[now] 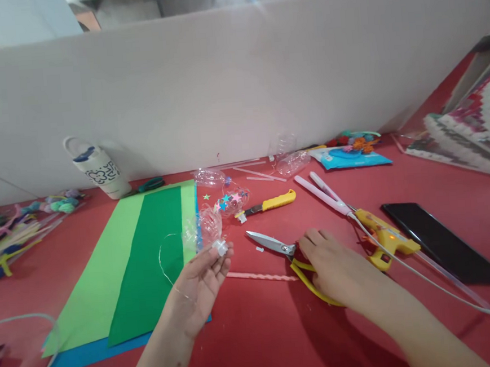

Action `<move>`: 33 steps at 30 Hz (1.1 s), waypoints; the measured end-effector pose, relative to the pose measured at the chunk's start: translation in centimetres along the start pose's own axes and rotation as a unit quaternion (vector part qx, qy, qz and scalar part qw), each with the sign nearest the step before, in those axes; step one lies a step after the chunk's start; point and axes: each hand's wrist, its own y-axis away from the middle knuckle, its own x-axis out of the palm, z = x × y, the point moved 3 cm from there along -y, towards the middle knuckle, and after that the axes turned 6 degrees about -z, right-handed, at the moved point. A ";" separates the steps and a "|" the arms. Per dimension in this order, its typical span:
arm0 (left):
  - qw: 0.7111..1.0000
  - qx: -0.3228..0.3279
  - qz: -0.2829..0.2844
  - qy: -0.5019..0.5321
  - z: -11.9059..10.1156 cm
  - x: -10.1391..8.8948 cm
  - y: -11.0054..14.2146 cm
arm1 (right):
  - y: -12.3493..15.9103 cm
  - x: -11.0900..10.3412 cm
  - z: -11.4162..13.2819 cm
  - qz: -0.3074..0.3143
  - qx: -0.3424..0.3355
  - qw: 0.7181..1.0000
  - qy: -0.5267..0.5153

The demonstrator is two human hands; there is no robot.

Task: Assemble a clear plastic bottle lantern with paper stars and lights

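Scissors (291,251), blades (269,240) together, point left on the red table (258,346), right hand (331,261) at the yellow handles (310,286); how firmly it grips, I cannot tell. Left hand (204,283), palm up, pinches a translucent cap (220,247) beside a clear bottle (209,223). 1 yellow knife (277,201) lies just beyond the scissors' blades.

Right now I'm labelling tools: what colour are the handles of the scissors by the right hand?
The scissor handles are yellow, seen in the head view.
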 end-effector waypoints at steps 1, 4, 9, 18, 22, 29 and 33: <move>1.000 -0.002 -0.003 0.000 0.0 0.0 0.0 | -0.1 0.0 0.0 -0.002 -0.006 1.000 -0.007; 1.000 -0.004 -0.002 0.003 0.1 -0.1 -0.1 | -0.4 0.0 0.0 -0.012 -0.031 0.999 -0.034; 1.000 0.003 0.011 0.015 -0.2 0.0 0.0 | -1.2 -0.3 0.7 -0.040 -0.057 0.994 -0.085; 1.000 -0.001 0.007 0.010 0.0 0.2 0.0 | -5.7 -1.8 3.2 -0.084 0.034 0.981 -0.172; 1.000 0.005 0.017 0.007 0.0 0.2 0.1 | -9.5 -0.2 5.1 -0.087 0.105 0.966 -0.222; 0.999 0.011 0.017 0.032 -0.1 0.1 -0.3 | -11.8 1.9 5.4 -0.036 0.160 0.868 -0.468; 0.998 0.013 0.018 0.063 -0.4 0.1 -0.1 | -8.4 -0.1 5.2 0.012 0.152 0.748 -0.646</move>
